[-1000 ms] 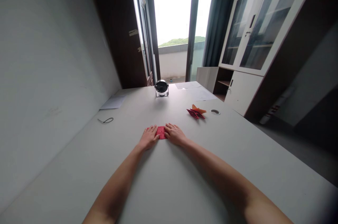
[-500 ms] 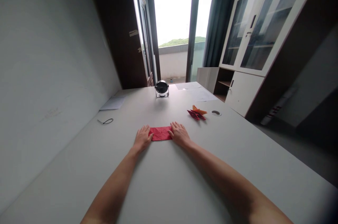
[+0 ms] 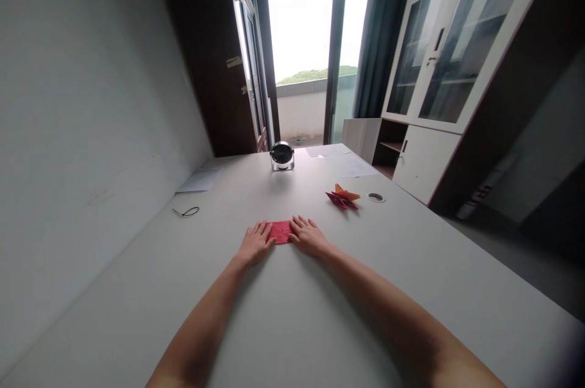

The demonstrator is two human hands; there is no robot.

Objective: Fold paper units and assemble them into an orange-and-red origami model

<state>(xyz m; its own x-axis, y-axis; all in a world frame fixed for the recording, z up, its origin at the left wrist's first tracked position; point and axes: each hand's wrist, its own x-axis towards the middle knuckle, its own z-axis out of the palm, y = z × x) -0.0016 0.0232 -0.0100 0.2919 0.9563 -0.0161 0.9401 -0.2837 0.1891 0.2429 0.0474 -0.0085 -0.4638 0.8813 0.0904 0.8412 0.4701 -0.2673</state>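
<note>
A folded sheet of red paper, creased with lines meeting near its middle, lies flat on the white table. My left hand rests over its left end, fingers stretched out and the thumb toward the middle. On the right end lies my right hand, its fingers also extended flat. Both palms face down, and the two ends of the paper are hidden beneath the fingers. Beyond my right hand sit folded paper pieces, a red one and an orange one, touching each other.
A round black device on a metal stand stands toward the far edge. A black cable tie loop and white sheets lie at the left by the wall. A cable hole is at the right. More papers lie far right.
My left hand has slid inward over the paper, and my right hand has shifted slightly left. Less of the red paper shows between them. The view has tilted slightly.
</note>
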